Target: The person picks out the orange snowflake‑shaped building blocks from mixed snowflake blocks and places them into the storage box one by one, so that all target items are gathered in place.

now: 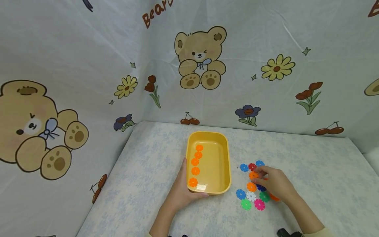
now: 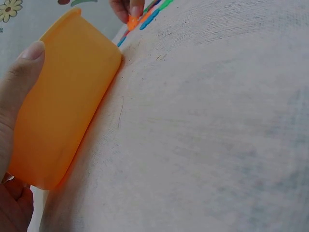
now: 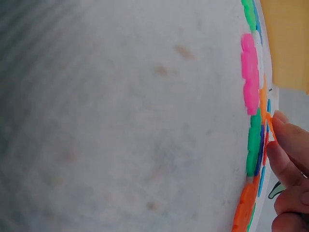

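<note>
A yellow plastic tray [image 1: 214,161] stands on the table, with several orange snowflake discs [image 1: 195,171] in a column along its inner left side. My left hand [image 1: 181,194] grips the tray at its near left corner; in the left wrist view the thumb [image 2: 30,60] lies against the tray's outer wall. To the right of the tray, my right hand [image 1: 276,183] pinches an orange snowflake disc [image 1: 253,175] between thumb and fingertips, just over the loose pile. Part of the pile is hidden beneath that hand.
Loose discs lie right of the tray, among them a pink disc [image 1: 259,204], a light green disc [image 1: 246,204], a white disc [image 1: 251,196] and a blue disc [image 1: 244,168]. A bear-printed cloth [image 1: 165,98] hangs along the table's back and left edges.
</note>
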